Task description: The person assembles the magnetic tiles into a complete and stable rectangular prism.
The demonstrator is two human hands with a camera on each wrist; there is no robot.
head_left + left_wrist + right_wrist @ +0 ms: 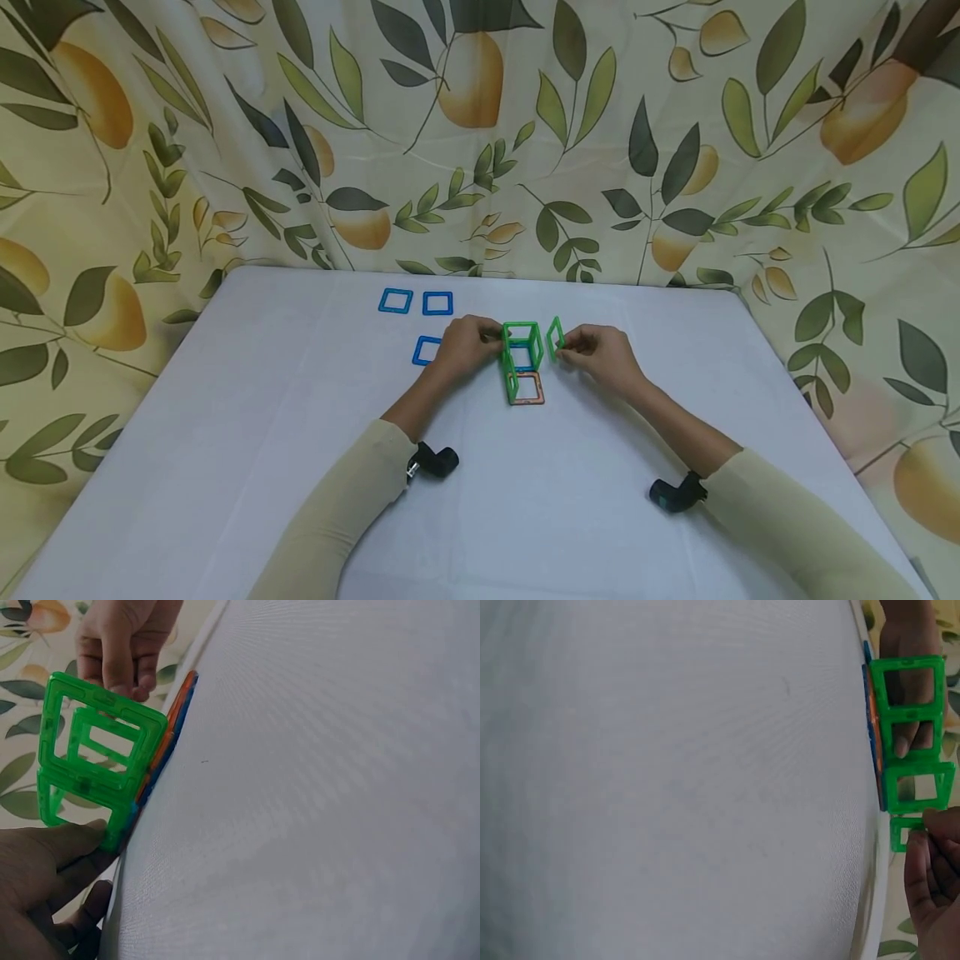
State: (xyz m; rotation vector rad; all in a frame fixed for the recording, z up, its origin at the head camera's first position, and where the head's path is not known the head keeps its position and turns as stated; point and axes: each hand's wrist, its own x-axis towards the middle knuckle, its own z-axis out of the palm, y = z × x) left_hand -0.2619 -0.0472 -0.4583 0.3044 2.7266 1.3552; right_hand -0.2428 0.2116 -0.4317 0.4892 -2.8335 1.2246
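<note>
In the head view, a structure of green open-square magnetic tiles (521, 324) stands on the table. A blue tile (522, 368) lies flat at its base, and an orange tile (528, 403) lies flat on the near side. My left hand (465, 346) grips the structure's left wall; in the left wrist view its thumb (86, 834) lies on a green tile. To the right, my right hand (603, 354) pinches a single green square tile (550, 332), held upright. A small gap separates that tile from the structure's right wall.
Two loose blue square tiles, a left one (394, 312) and a right one (438, 312), lie toward the table's back edge. A third blue tile (417, 348) is partly covered by my left hand. Behind the white table (247, 433) hangs a leaf-and-fruit patterned cloth (480, 200).
</note>
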